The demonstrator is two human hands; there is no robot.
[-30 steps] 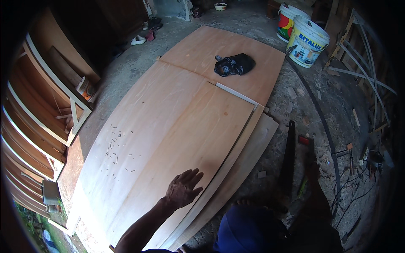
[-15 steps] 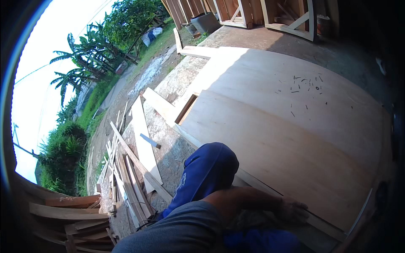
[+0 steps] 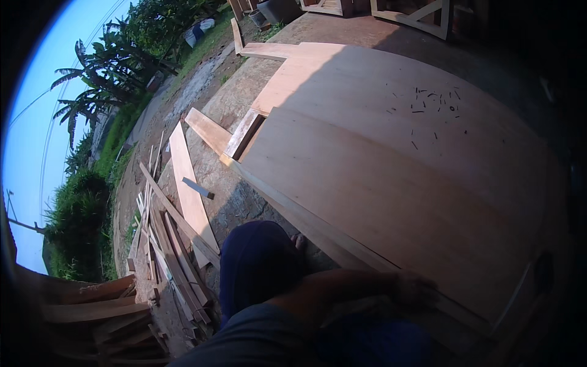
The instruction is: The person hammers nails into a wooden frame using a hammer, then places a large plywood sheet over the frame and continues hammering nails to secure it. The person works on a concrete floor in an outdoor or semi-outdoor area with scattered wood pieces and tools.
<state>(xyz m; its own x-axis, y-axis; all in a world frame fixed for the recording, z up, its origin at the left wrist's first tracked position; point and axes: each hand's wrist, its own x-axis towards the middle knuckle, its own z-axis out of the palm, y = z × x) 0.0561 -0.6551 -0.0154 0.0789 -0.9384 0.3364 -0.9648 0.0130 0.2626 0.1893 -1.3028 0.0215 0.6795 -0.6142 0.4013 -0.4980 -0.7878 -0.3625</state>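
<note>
A large plywood panel (image 3: 367, 177) lies low across the middle and right, over a wooden frame. Along its near edge runs a wooden strip (image 3: 318, 229). My left arm, in a grey sleeve, reaches from the lower edge, and my left hand (image 3: 419, 289) lies on this strip near the panel's near right corner. Its fingers look stretched out along the wood, in deep shade. By the right rim is a dark shape (image 3: 542, 269); whether it is my right hand is too dark to tell. My bent knee (image 3: 254, 263), in dark blue cloth, is beside the panel.
Several small dark nails or scraps (image 3: 434, 101) lie scattered on the plywood. Left of it are a pale board (image 3: 189, 183), a short grey-blue bar (image 3: 197, 188) and a pile of narrow timber strips (image 3: 174, 257). Wooden frames (image 3: 416, 18) stand at the back. Stacked boards (image 3: 92, 309) fill the lower left.
The view has shifted, so the panel sits a little further left and higher. My knee has swung left and lower, baring more of the panel's near edge. My left hand stays on the edge.
</note>
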